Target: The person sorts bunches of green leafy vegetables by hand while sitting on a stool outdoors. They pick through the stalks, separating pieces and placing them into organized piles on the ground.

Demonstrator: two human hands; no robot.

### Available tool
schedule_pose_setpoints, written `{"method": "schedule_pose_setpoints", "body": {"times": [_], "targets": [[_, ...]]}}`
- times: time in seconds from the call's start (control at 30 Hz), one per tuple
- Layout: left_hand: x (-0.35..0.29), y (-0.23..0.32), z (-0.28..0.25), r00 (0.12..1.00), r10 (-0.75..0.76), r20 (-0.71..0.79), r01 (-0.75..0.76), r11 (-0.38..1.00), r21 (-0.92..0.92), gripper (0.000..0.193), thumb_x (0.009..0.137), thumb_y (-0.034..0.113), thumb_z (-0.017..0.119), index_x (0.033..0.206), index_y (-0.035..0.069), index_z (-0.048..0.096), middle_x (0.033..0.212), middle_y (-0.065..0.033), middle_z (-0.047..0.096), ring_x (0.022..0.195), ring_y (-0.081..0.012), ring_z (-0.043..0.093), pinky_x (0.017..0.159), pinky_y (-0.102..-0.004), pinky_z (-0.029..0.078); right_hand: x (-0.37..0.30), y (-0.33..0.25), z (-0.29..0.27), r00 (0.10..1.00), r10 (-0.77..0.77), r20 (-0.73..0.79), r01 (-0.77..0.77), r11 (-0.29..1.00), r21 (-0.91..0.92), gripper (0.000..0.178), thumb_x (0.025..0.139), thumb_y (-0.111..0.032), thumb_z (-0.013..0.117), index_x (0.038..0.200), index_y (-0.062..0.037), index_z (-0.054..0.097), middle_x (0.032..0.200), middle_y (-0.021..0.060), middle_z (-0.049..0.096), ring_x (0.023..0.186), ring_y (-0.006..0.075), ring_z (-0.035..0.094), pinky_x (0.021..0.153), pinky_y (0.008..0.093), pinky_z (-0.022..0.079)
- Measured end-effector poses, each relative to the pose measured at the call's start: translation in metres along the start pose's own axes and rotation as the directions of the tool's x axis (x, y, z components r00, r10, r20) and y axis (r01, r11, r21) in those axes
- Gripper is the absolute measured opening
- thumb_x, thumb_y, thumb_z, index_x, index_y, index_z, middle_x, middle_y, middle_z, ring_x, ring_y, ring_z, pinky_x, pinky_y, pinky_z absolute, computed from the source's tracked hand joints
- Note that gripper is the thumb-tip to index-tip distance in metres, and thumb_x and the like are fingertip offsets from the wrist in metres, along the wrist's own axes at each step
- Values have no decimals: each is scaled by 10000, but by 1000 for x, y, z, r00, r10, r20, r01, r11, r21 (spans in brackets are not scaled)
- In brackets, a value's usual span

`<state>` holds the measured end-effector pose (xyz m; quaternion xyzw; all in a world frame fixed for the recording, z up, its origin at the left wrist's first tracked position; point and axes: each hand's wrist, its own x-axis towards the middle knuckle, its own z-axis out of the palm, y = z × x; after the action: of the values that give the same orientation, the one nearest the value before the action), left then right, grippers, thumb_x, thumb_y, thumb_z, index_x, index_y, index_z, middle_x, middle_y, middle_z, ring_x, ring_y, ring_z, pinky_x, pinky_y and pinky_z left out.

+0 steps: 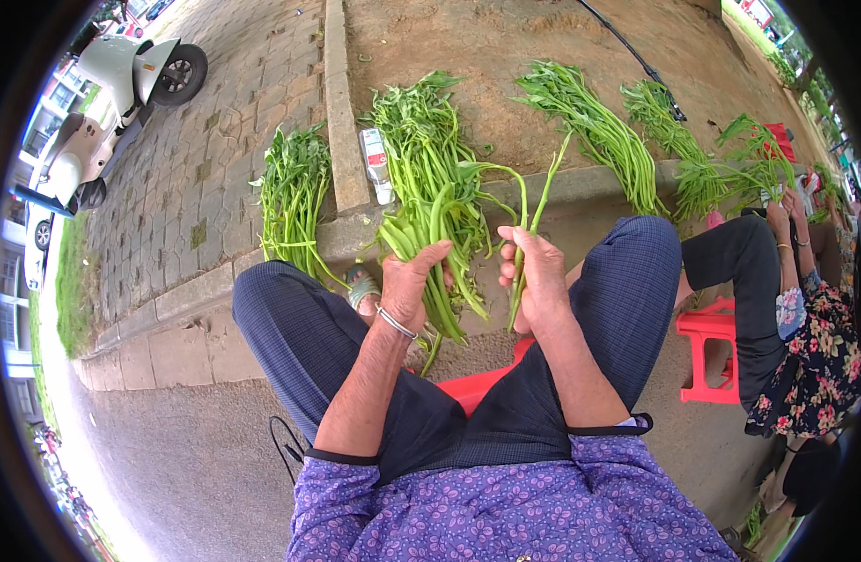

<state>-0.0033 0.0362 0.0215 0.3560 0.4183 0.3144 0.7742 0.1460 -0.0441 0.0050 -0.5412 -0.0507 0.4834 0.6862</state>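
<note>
My left hand [413, 283] is closed round a handful of green water spinach stems [437, 298], their lower ends poking out below the fist. Between the fingers of my right hand [541, 276] are a couple of long thin stems [545, 192], pointing up and slightly tilted. Both hands are held over the gap between my knees, a short way apart. Just beyond the left hand a big heap of leafy water spinach [421, 122] lies across the kerb. One bunch [294, 192] rests left of it, and another bunch [599, 131] lies to the right.
A white bottle [375, 161] lies beside the heap. I sit on a red stool [477, 386]. At the right a person in a floral top [814, 375] handles more greens [763, 155] near a red stool [709, 342]. A white scooter [121, 75] stands at the far left.
</note>
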Motion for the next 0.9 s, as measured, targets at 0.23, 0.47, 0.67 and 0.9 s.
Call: {"method": "schedule_pose_setpoints", "body": {"times": [0.23, 0.47, 0.67, 0.9], "targets": [[-4, -10, 10, 989, 36, 140, -53, 991, 119, 146, 786, 94, 684, 906, 31, 630, 723, -37, 619, 556, -107, 557, 478, -239, 450, -9, 6, 11, 981, 129, 143, -117, 989, -87, 177, 848, -208, 616, 838, -32, 615, 610, -26, 493, 406, 39, 393, 337, 201, 310], [-5, -10, 10, 977, -4, 214, -34, 984, 173, 136, 821, 114, 654, 912, 20, 618, 744, -40, 609, 544, -119, 550, 473, -243, 441, -11, 5, 15, 979, 105, 175, -90, 992, -94, 180, 839, -214, 635, 768, -54, 594, 584, -43, 489, 394, 26, 393, 330, 183, 292], [-4, -2, 4, 984, -105, 145, 109, 994, -22, 260, 881, 256, 562, 986, 20, 593, 756, -24, 568, 554, -132, 546, 475, -258, 432, -2, -17, 7, 998, -14, 54, 20, 993, -118, 184, 860, -229, 575, 804, -57, 609, 616, -12, 532, 432, 26, 419, 341, 167, 312], [1, -8, -3, 995, -74, 66, 74, 997, 3, 210, 859, 194, 587, 980, 22, 589, 729, -35, 579, 569, -140, 566, 498, -259, 440, 8, -40, -9, 970, -213, 116, 218, 975, -32, 287, 903, -254, 513, 1003, -11, 627, 669, 12, 535, 550, 67, 474, 437, 184, 378]]}}
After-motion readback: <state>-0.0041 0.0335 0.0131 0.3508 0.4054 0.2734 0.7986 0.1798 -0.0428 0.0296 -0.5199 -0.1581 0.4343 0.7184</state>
